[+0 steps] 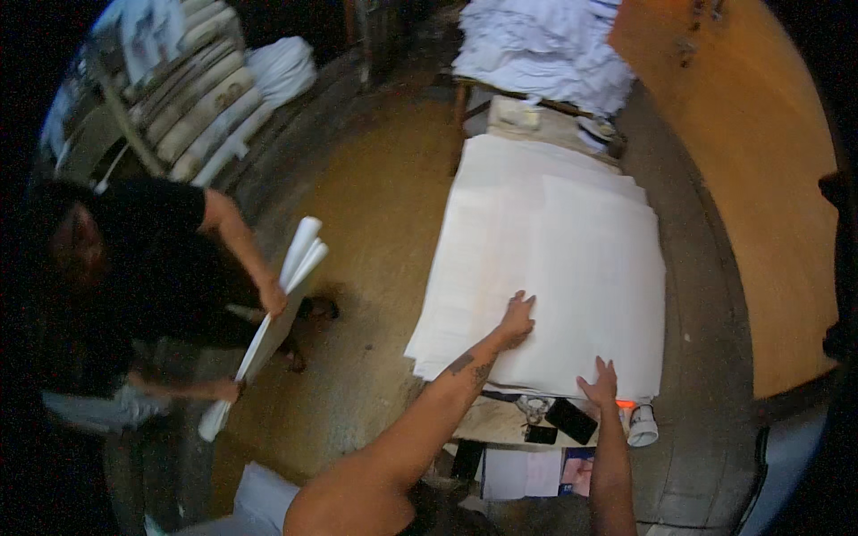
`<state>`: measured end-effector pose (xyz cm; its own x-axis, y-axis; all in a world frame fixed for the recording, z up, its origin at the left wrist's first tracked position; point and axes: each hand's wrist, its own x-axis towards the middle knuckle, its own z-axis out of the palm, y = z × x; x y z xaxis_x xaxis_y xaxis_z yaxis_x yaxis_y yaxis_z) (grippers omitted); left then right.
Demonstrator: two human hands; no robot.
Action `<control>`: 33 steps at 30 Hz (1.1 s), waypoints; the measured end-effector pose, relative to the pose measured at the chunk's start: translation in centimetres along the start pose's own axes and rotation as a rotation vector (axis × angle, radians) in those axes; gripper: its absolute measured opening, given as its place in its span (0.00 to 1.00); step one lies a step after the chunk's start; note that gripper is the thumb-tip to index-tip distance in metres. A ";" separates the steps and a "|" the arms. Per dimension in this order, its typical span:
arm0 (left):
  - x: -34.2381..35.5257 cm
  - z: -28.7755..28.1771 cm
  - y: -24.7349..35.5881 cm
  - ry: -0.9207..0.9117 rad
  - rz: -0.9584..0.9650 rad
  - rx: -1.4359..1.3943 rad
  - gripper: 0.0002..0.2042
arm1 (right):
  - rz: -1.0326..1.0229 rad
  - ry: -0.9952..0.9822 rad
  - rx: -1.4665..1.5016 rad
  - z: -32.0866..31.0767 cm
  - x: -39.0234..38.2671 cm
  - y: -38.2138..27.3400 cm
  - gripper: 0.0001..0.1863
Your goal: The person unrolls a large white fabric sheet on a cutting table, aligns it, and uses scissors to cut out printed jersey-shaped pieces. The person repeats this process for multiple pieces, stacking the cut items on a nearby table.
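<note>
While left hand [514, 325], right hand [603, 384] touch one white sheet stack [572, 250], fingers [601, 367] apart, one cup [643, 428] stands near.

We see the stack of white sheets [572, 241] as smooth, matt and paper-like, and the co-worker's white roll [300, 250] looks similarly smooth. The white heap [541, 45] reads to us as soft, crumpled cloth with a dull finish; the co-worker's black shirt [152, 232] is matt cloth too. We find the black phone [572, 421] smooth and dark-faced, the white cup [643, 429] plastic-looking. The floor [384, 214] appears dull and stained. The orange-brown panel [733, 134] looks smooth, though we cannot tell wood from paint.
</note>
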<state>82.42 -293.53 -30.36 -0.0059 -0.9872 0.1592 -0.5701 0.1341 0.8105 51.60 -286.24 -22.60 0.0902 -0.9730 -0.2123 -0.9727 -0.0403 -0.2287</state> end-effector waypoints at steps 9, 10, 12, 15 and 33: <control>-24.9 -6.6 1.3 0.604 -0.185 -0.305 0.19 | 0.055 -0.069 -0.101 -1.6 2.0 -1.4 0.49; -30.3 -6.8 1.1 0.679 -0.248 -0.345 0.19 | 0.039 -0.056 -0.119 -1.8 2.0 -1.5 0.49; -40.8 -7.4 0.4 0.788 -0.411 -0.021 0.18 | 0.007 -0.027 -0.161 -1.8 2.0 -1.3 0.49; -58.1 -7.1 0.4 0.791 -0.609 0.410 0.18 | -0.051 -0.030 -0.211 -1.3 2.6 -0.1 0.51; -94.7 44.2 34.4 0.922 -1.955 -0.852 0.27 | -1.488 0.043 0.285 22.8 -23.2 -4.7 0.22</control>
<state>27.03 -199.23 -42.47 0.3039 0.3163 -0.8987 0.9179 -0.3498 0.1873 58.96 -258.32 -38.23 0.9133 -0.0927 0.3967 0.0692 -0.9243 -0.3753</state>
